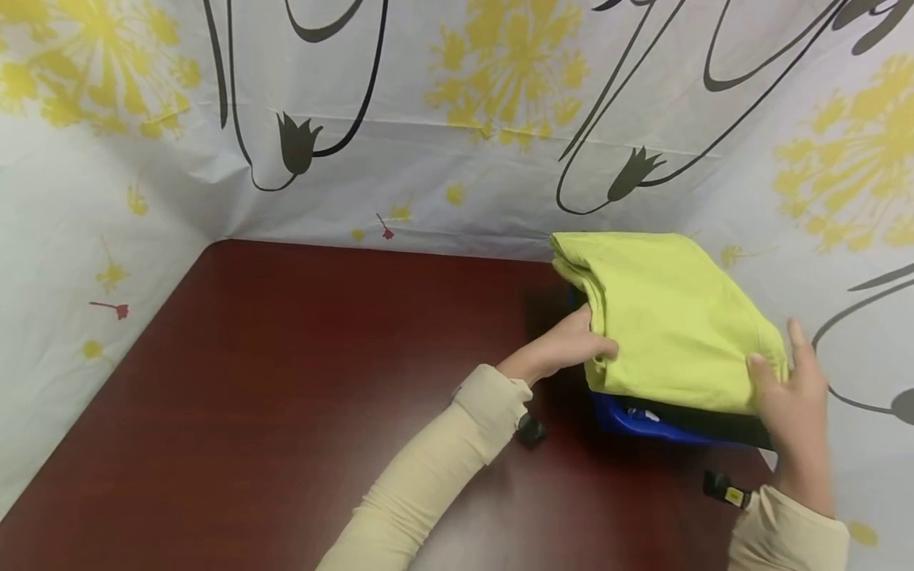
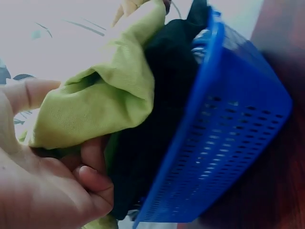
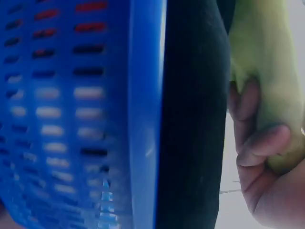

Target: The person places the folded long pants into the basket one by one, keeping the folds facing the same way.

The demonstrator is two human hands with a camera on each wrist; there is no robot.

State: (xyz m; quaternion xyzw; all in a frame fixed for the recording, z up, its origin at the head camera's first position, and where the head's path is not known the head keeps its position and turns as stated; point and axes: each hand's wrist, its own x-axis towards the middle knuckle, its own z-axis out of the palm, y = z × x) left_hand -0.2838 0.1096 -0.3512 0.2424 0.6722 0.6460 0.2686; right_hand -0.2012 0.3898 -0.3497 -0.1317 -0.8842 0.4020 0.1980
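A folded yellow-green garment (image 1: 664,317) lies over a blue plastic basket (image 1: 643,427) at the table's right side. My left hand (image 1: 560,345) grips the garment's left edge, thumb on top and fingers underneath, as the left wrist view shows. At the opposite edge my right hand (image 1: 800,412) holds the garment with the thumb above it; in the right wrist view the fingers (image 3: 259,148) curl against the fabric. Beneath the garment, a dark cloth (image 2: 143,133) fills the top of the basket. The rest of the basket's contents is mostly hidden.
The dark red-brown tabletop (image 1: 286,381) stretches left of the basket. A white flower-patterned sheet (image 1: 428,174) hangs behind the table and along both sides, close to the basket's back and right.
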